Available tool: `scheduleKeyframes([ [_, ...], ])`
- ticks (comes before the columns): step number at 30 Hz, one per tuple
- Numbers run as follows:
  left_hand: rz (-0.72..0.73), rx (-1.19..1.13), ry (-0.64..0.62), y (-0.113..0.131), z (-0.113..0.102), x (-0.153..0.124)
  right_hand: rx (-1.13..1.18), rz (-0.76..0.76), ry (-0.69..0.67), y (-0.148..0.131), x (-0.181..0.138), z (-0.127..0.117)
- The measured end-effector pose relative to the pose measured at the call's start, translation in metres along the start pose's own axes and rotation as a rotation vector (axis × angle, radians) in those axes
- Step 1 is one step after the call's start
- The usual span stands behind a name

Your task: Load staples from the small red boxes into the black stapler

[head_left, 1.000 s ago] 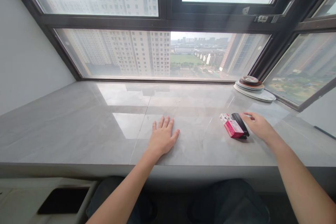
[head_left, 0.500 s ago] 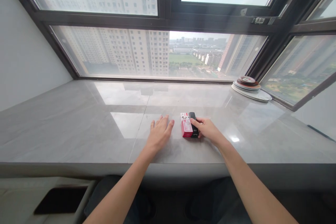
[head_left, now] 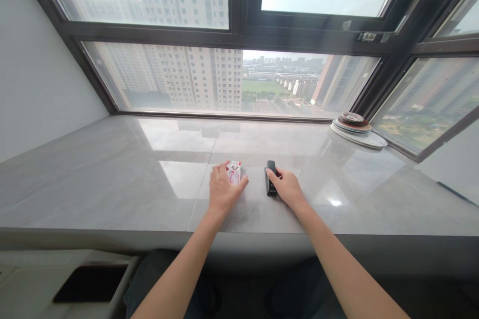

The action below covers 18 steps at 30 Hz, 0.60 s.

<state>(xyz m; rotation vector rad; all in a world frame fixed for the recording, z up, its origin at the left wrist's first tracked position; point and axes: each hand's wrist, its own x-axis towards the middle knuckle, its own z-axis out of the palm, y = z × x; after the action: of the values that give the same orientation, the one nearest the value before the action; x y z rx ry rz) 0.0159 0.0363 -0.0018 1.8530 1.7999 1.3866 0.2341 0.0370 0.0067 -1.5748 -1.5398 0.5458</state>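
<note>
A small red and white box (head_left: 235,172) lies on the grey stone sill (head_left: 112,179) under my left hand (head_left: 223,190), whose fingers curl around it. Just to its right sits a slim black device (head_left: 270,183), lying lengthwise away from me. My right hand (head_left: 287,188) rests against the device's right side with thumb and fingers closed on it. The two objects are a short gap apart, near the middle of the sill.
A stack of round plates (head_left: 357,128) sits at the far right corner by the window frame (head_left: 239,35). The sill's front edge runs just below my wrists. A beige unit with a dark opening (head_left: 88,283) stands at lower left.
My right hand slid both objects from the right to the middle. My left hand then took the red box and drew it left, apart from the black device.
</note>
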Motion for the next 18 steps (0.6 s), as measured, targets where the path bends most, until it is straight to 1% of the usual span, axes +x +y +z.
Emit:
scheduleKeyframes([
  [3, -0.013, 0.155, -0.007, 0.007, -0.003, -0.008, 0.0, 0.02, 0.043, 0.016, -0.005, -0.019],
  [6, -0.014, 0.209, -0.062, 0.009, -0.01, -0.017, 0.009, 0.02, 0.041, 0.019, -0.007, -0.02],
  [9, -0.012, 0.215, -0.061, 0.002, -0.024, -0.015, 0.022, 0.002, 0.037, 0.015, -0.008, -0.017],
  [11, -0.012, 0.233, -0.039, -0.009, -0.036, -0.001, 0.03, -0.006, 0.036, 0.013, -0.007, -0.017],
  [13, -0.042, 0.271, -0.041, -0.022, -0.047, 0.019, 0.029, -0.005, 0.036, 0.011, -0.007, -0.018],
  [15, -0.103, 0.32, -0.082, -0.037, -0.054, 0.043, 0.033, -0.001, 0.035, 0.011, -0.007, -0.02],
  [18, -0.144, 0.375, -0.144, -0.053, -0.055, 0.069, 0.053, 0.006, 0.021, 0.011, -0.008, -0.021],
])
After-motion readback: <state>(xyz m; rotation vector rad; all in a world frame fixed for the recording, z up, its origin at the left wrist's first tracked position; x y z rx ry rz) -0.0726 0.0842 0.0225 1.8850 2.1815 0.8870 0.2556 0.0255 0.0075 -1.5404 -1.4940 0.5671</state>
